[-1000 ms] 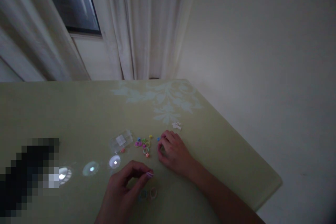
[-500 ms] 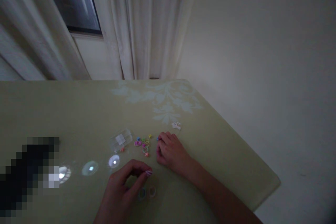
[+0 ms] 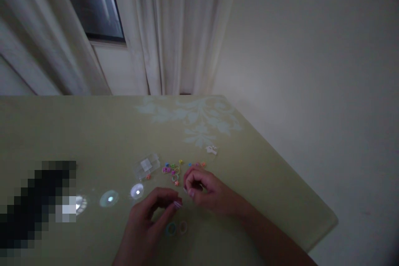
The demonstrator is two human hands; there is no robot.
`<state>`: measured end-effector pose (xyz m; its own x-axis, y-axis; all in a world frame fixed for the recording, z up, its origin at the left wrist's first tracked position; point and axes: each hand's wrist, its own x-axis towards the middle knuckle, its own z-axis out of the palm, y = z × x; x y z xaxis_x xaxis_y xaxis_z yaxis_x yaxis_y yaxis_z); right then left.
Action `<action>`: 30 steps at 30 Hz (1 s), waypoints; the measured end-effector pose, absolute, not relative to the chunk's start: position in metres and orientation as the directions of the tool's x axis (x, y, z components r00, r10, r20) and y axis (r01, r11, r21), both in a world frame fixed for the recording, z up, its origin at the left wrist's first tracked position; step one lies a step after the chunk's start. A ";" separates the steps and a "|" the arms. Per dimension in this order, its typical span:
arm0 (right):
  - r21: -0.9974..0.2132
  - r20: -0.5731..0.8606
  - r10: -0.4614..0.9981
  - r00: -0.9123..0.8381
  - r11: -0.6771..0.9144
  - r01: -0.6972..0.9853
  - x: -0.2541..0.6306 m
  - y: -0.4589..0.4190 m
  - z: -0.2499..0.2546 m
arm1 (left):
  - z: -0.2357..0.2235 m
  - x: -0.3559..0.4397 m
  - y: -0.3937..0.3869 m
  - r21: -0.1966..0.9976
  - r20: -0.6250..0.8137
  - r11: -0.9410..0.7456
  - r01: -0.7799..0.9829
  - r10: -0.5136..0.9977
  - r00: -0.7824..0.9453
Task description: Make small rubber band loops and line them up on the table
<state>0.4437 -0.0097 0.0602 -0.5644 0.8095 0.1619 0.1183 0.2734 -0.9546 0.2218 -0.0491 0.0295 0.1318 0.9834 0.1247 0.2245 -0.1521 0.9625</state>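
My left hand (image 3: 152, 216) is closed in a pinch above the near part of the table. Between its thumb and forefinger shows a small pink-and-white striped piece (image 3: 177, 204), its full shape hidden by the fingers. Close by on the right, my right hand (image 3: 207, 189) is also pinched, its fingertips a short gap from the left ones. A tiny pale bit (image 3: 185, 190) shows at those tips, too small to name. Beyond the hands lies a loose group of small colourful rings and charms (image 3: 173, 170). An orange star charm (image 3: 203, 164) rests just past my right knuckles.
A clear plastic box (image 3: 147, 166) with a white label lies left of the charms. Two thin rings, one bluish (image 3: 171, 229) and one pinkish (image 3: 183, 227), lie below my left fingertips. White pieces (image 3: 211, 150) sit farther back. The table's right edge (image 3: 280, 158) slants beside a wall.
My right hand has drawn back toward my left hand and curled into a pinch, uncovering the orange star and other small pieces. My left hand keeps its pinch. The view has shifted slightly.
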 end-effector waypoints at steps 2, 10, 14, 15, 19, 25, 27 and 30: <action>-0.967 0.138 0.808 -0.573 0.236 0.101 0.439 -0.015 0.061 | 0.030 0.222 -0.050 0.969 0.134 -0.158 0.192 0.982 0.130; -0.986 0.103 0.828 -0.551 0.157 0.053 0.430 -0.023 0.060 | 0.031 0.221 -0.047 0.955 0.230 -0.255 0.153 0.960 0.162; -0.984 0.112 0.850 -0.514 0.167 0.061 0.434 -0.018 0.057 | 0.030 0.223 -0.050 0.952 0.255 -0.278 0.131 0.952 0.167; -0.981 0.121 0.869 -0.480 0.178 0.074 0.437 -0.014 0.056 | 0.030 0.224 -0.051 0.959 0.231 -0.252 0.129 0.960 0.156; -0.956 0.150 0.978 -0.147 0.181 0.231 0.461 0.010 0.047 | 0.028 0.225 -0.055 0.973 0.137 -0.157 0.171 0.983 0.121; -0.743 0.196 0.965 -0.174 0.262 0.615 0.490 0.032 0.040 | 0.027 0.222 -0.053 0.947 0.198 -0.233 0.220 0.965 0.172; -0.701 0.160 0.953 -0.257 0.293 0.650 0.488 0.029 0.039 | 0.028 0.223 -0.054 0.962 0.149 -0.174 0.211 0.980 0.130; -0.657 0.138 0.940 -0.312 0.322 0.682 0.478 0.023 0.034 | 0.030 0.226 -0.057 0.979 0.095 -0.104 0.177 0.994 0.060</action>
